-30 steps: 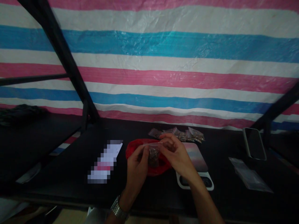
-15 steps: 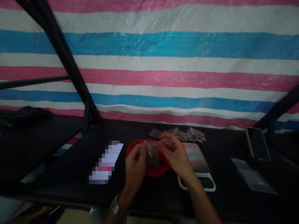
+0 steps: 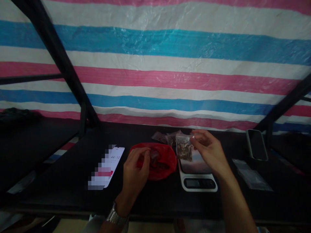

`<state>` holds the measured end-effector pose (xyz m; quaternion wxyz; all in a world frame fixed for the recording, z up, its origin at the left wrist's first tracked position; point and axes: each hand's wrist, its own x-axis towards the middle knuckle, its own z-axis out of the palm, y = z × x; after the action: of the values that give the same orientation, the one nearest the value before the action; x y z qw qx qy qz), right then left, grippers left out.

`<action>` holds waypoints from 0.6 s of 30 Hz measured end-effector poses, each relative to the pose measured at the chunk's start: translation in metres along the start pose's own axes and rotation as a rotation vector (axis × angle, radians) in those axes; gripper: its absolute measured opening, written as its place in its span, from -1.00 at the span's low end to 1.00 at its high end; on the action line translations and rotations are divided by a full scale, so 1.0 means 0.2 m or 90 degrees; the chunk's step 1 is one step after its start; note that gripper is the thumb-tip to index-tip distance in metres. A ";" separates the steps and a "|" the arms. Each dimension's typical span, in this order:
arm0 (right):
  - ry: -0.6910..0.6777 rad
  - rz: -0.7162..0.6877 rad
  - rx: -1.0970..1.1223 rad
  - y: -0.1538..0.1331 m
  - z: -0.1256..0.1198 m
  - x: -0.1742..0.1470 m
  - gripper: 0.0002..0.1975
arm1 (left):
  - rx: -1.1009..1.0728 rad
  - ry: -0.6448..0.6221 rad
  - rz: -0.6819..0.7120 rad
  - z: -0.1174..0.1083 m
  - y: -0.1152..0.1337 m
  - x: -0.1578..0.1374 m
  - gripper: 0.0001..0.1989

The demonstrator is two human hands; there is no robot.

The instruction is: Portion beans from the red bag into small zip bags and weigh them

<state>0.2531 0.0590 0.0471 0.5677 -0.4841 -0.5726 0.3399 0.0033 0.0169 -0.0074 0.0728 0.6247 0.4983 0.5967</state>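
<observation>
1. Moved: the right hand (image 3: pixel 209 149) has carried the small clear plastic bag of brown bits (image 3: pixel 184 147) away from the left hand (image 3: pixel 135 169), rightwards.
2. Right hand: pinches the bag's top corner; the bag hangs over the white digital scale (image 3: pixel 198 174) just below.
3. Left hand: fingers curled at the red plastic bag (image 3: pixel 159 160); whether it grips is unclear.
4. Beyond the right hand: further small filled bags (image 3: pixel 167 137).

Dim, underexposed foreground against a brighter striped tarp (image 3: pixel 170 64), with soft blur and bowed wide-angle edges.
</observation>
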 end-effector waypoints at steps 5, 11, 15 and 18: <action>0.059 0.068 -0.224 0.18 -0.21 0.05 -0.75 | 0.130 -0.223 0.216 0.01 0.01 -0.06 -0.67; 0.073 -0.134 -0.344 0.14 -0.08 0.01 -0.75 | 0.321 -0.162 0.218 0.03 0.02 -0.07 -0.67; -0.190 -0.133 -0.416 0.04 0.14 -0.08 -0.77 | 0.450 -0.001 0.032 0.02 -0.01 -0.05 -0.57; -0.202 -0.088 -0.485 0.01 0.23 -0.08 -0.77 | 0.384 -0.043 -0.056 0.00 -0.06 -0.06 -0.52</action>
<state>0.2070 0.0508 0.0347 0.2743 -0.5619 -0.7686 0.1350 -0.0011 0.0151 -0.0241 -0.0737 0.6154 0.6769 0.3970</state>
